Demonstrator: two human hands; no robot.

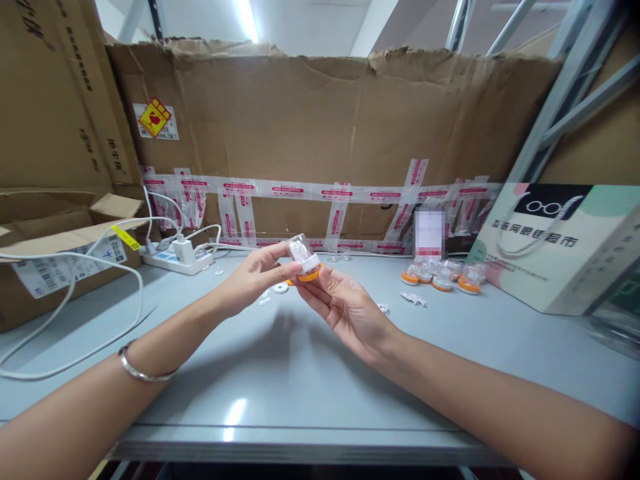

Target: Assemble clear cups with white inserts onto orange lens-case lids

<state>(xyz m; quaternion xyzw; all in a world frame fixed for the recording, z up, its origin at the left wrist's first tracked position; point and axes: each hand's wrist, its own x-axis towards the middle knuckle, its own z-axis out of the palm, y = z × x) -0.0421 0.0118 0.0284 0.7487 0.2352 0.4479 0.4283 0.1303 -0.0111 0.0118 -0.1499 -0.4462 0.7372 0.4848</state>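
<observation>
Between my two hands, above the table, is a small clear plastic capsule [301, 253] with a white band and an orange base, tilted to the left. My left hand [263, 273] pinches its side with thumb and fingers. My right hand [347, 303] grips the orange base from below and the right. White shapes show inside the clear part, too small to name. Just behind my hands lie a white ring [281, 288] and several small white discs [265, 300]. Some of the tabletop there is hidden by my fingers.
Several similar capsules with orange bases [443, 283] stand at the right, with white pieces [413, 299] before them. A power strip [177, 257], looping white cable [143, 293] and open carton [45, 267] are left. A paper bag [545, 253] stands right; cardboard [310, 127] walls the back.
</observation>
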